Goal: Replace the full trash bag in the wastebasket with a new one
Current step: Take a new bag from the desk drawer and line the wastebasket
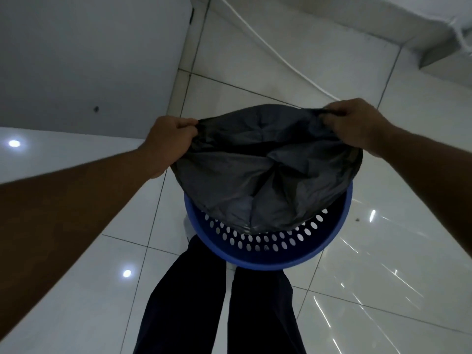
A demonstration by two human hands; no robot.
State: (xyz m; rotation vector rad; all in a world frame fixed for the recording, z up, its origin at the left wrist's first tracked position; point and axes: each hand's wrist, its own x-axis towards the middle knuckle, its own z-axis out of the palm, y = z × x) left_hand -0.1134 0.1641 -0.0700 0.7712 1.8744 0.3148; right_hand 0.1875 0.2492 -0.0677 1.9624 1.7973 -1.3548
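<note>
Black trash bag mouth stretched left-right over blue wastebasket, sagging inside; left hand, right hand fingers pinching opposite edges; tiled floor, white cable beyond.

We looked down on a round blue plastic wastebasket with oval holes in its wall, standing on glossy white floor tiles in front of our dark trouser legs. Our left hand and right hand each gripped an edge of a dark grey plastic trash bag, stretched open over the basket. A white cord ran across the tiles beyond.
</note>
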